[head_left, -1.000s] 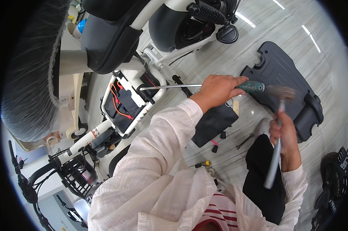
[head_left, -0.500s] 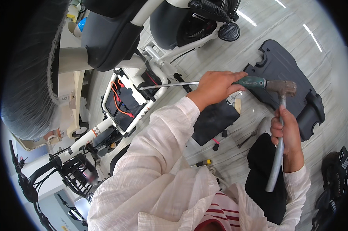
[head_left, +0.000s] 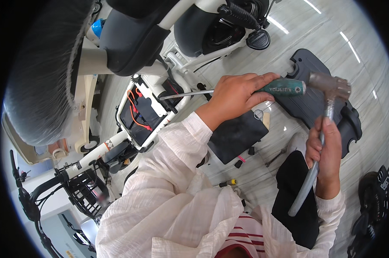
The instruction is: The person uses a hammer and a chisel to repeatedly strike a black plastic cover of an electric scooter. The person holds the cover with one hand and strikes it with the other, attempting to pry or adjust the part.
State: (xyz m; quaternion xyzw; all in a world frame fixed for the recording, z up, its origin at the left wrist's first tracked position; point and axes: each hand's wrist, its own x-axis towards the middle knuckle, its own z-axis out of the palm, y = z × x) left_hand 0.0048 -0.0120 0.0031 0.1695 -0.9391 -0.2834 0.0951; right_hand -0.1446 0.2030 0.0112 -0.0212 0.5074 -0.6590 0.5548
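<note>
My left hand (head_left: 235, 96) is closed round the green handle of a long screwdriver (head_left: 282, 87). Its metal shaft runs left to the white scooter frame (head_left: 183, 101), where the tip meets a dark round part beside a white bracket. In my right hand (head_left: 325, 148) is a hammer (head_left: 331, 86) with a rusty head and a grey metal handle, gripped partway along. The hammer head hangs just right of the screwdriver's butt end, with a small gap between them. Inside the frame lies a black battery compartment (head_left: 130, 115) with orange and red wires (head_left: 136, 120).
A dark plastic cover (head_left: 308, 64) lies on the tiled floor at the right. Nearer are a black flat box (head_left: 237, 137), a wrench (head_left: 275, 158) and a yellow-and-black screwdriver (head_left: 228, 182). Another scooter's wheel (head_left: 194, 34) stands at the back. A plastic-wrapped seat (head_left: 43, 86) looms at the left.
The hammer head has moved right, away from the screwdriver's butt end, opening a gap. The screwdriver stays at the frame in my left hand. The view has shifted slightly.
</note>
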